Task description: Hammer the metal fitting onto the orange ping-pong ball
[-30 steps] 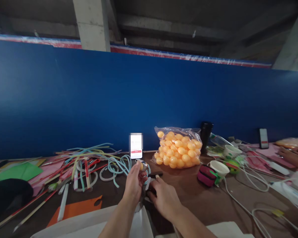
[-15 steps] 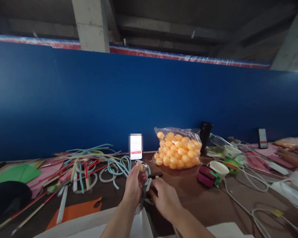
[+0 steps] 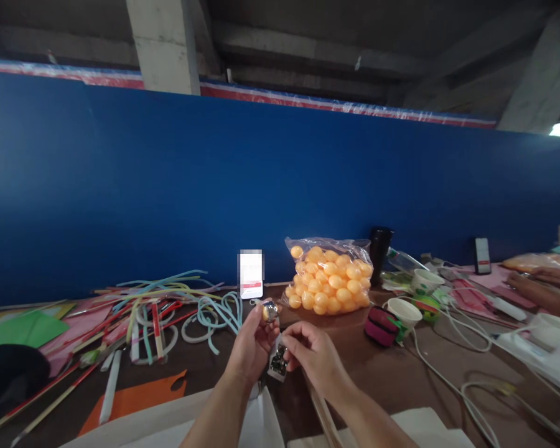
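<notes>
My left hand [image 3: 249,345] is closed, with a small shiny rounded thing, gold and silver, [image 3: 269,310] pinched at its fingertips; its exact kind I cannot make out. Close by on the right, my right hand [image 3: 315,358] has thumb and fingers pressed on the top of a small clear packet [image 3: 278,362]. Dark, glinting little pieces show inside the packet, which hangs just below and between both hands. Beyond the left fingertips a lit phone [image 3: 251,274] stands upright against the blue partition.
A clear bag of orange balls [image 3: 329,283] stands behind my hands. Flexible tubes and sticks [image 3: 154,311] clutter the left, with orange paper [image 3: 135,398]. On the right are a maroon pouch [image 3: 381,326], a paper cup [image 3: 404,312], white cables [image 3: 441,373] and another person's hand [image 3: 532,289].
The small packet has come into clear sight below my right fingers. My right hand has turned and lifted slightly, while my left still holds the shiny thing. The view has shifted a little.
</notes>
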Motion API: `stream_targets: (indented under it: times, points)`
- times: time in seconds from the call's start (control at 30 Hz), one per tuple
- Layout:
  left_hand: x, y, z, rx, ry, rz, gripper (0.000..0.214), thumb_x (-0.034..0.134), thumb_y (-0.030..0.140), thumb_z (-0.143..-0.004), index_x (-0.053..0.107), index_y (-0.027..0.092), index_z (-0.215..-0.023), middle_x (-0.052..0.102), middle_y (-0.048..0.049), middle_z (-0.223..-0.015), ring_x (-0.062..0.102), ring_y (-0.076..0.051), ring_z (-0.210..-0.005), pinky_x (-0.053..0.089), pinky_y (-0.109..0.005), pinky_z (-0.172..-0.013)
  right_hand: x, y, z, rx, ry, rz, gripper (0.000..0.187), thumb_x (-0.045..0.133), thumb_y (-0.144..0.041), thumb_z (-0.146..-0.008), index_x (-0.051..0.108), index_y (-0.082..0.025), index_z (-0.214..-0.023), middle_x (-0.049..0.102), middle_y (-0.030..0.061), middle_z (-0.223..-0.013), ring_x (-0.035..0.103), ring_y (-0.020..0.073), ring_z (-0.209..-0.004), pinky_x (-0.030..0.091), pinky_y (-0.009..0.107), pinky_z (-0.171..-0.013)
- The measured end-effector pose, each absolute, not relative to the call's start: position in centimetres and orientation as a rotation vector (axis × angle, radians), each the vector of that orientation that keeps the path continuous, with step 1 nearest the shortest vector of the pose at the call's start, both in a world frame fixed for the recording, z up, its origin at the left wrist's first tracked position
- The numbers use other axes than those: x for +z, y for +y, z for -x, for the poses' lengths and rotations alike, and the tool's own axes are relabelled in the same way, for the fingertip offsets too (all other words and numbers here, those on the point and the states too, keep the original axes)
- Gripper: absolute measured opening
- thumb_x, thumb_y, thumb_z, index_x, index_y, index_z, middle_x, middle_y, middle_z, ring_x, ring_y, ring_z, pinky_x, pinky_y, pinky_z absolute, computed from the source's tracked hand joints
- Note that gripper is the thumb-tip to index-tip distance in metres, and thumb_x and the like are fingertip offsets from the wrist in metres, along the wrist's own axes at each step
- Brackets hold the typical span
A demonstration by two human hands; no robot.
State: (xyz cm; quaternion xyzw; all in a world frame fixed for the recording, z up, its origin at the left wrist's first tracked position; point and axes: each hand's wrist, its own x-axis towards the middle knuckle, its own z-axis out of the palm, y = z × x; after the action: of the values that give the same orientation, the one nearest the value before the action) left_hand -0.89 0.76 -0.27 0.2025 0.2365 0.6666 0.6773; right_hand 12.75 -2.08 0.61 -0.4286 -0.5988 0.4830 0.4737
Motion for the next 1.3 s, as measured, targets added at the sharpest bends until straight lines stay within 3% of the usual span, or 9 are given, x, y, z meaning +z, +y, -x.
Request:
stream_targets:
  times: [0.23, 0.4, 0.67, 0.8, 1.07, 1.3]
  points:
    - [-0.4, 0.3, 0.9, 1.433, 0.49, -0.557, 0.034, 0.066, 0.021, -0.083, 0.062, 0.018, -0.117, 0.07, -0.0069, -0.094, 0.067, -0.013, -0.074, 0.056, -0.022, -0.069, 1.5, -2.0, -13.1, 1.391, -1.251, 0.961, 0.031, 0.074, -0.038, -0.075, 0.07, -0.012, -0.091, 0.064, -0.0008, -0.061, 0.057, 0.0102, -0.052, 0.051, 0.02, -0.048]
    - [-0.3, 0.1, 1.1, 1.409, 0.428, -0.553, 0.033, 0.065, 0.019, -0.083, 0.063, 0.018, -0.115, 0.071, -0.0073, -0.094, 0.068, -0.014, -0.074, 0.056, -0.024, -0.072, 2.3, -2.5, -13.1, 1.411, -1.189, 0.905, 0.028, 0.077, -0.037, -0.073, 0.072, -0.012, -0.086, 0.063, -0.002, -0.057, 0.053, 0.0085, -0.047, 0.048, 0.018, -0.044]
    - [-0.4, 0.3, 1.9, 1.352, 0.368, -0.384, 0.029, 0.057, 0.017, -0.087, 0.064, 0.014, -0.115, 0.073, -0.0114, -0.096, 0.067, -0.013, -0.066, 0.057, -0.021, -0.063, 2.3, -2.5, -13.3, 1.458, -1.119, 0.833, 0.03, 0.079, -0.039, -0.073, 0.071, -0.013, -0.086, 0.066, 0.0007, -0.062, 0.058, 0.0101, -0.051, 0.05, 0.019, -0.046]
    - [-0.3, 0.2, 2.5, 1.307, 0.279, -0.329, 0.03, 0.053, 0.021, -0.089, 0.063, 0.014, -0.116, 0.072, -0.0134, -0.1, 0.065, -0.012, -0.065, 0.057, -0.021, -0.06, 2.1, -2.5, -13.4, 1.489, -1.062, 0.782, 0.03, 0.08, -0.037, -0.072, 0.071, -0.013, -0.088, 0.063, -0.0018, -0.06, 0.053, 0.0076, -0.046, 0.048, 0.018, -0.044]
    - [-0.2, -0.3, 2.6, 1.249, 0.252, -0.403, 0.037, 0.057, 0.027, -0.086, 0.06, 0.016, -0.122, 0.07, -0.0122, -0.093, 0.06, -0.011, -0.063, 0.054, -0.02, -0.055, 2.4, -2.7, -13.3, 1.522, -1.026, 0.738, 0.029, 0.082, -0.034, -0.072, 0.073, -0.012, -0.09, 0.063, -0.002, -0.056, 0.052, 0.0072, -0.045, 0.046, 0.017, -0.043]
    - [-0.2, -0.5, 2.2, 1.258, 0.306, -0.493, 0.044, 0.058, 0.023, -0.084, 0.056, 0.018, -0.127, 0.069, -0.0116, -0.097, 0.062, -0.013, -0.067, 0.053, -0.021, -0.055, 2.5, -2.8, -13.3, 1.511, -1.026, 0.685, 0.026, 0.08, -0.036, -0.073, 0.072, -0.014, -0.084, 0.067, 0.0014, -0.071, 0.054, 0.0073, -0.049, 0.046, 0.017, -0.043]
